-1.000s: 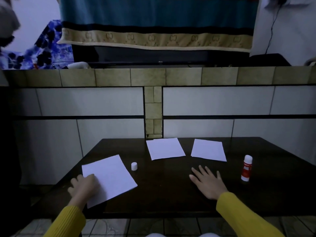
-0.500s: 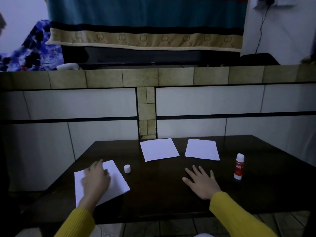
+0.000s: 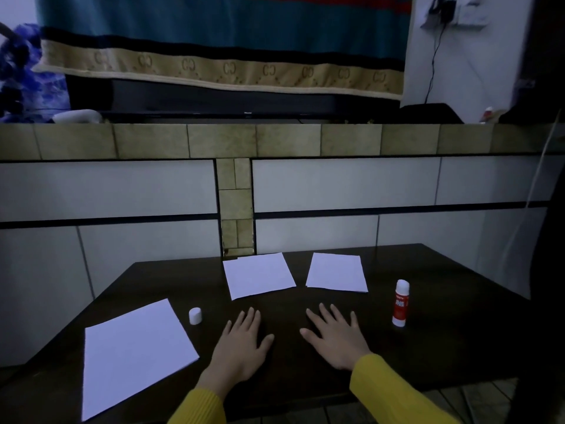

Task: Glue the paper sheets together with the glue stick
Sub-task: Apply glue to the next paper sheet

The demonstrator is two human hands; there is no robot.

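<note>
Three white paper sheets lie on the dark table [image 3: 458, 332]: a large sheet [image 3: 134, 353] at the near left, a middle sheet [image 3: 258, 275] at the back, and a right sheet [image 3: 336, 272] beside it. The red and white glue stick [image 3: 400, 302] stands upright and uncapped at the right. Its small white cap [image 3: 195, 315] stands between the large sheet and my hands. My left hand [image 3: 241, 344] and my right hand [image 3: 336, 338] rest flat on the table side by side, fingers straight, holding nothing.
A tiled wall rises just behind the table's far edge. Above it are a ledge and a hanging patterned cloth [image 3: 220, 65]. The table's front edge runs close under my yellow sleeves. A cable [image 3: 431, 65] hangs on the wall at upper right.
My left hand has left the large sheet and moved right to lie flat beside my right hand. The large sheet stays at the near left. The right hand has kept its place.
</note>
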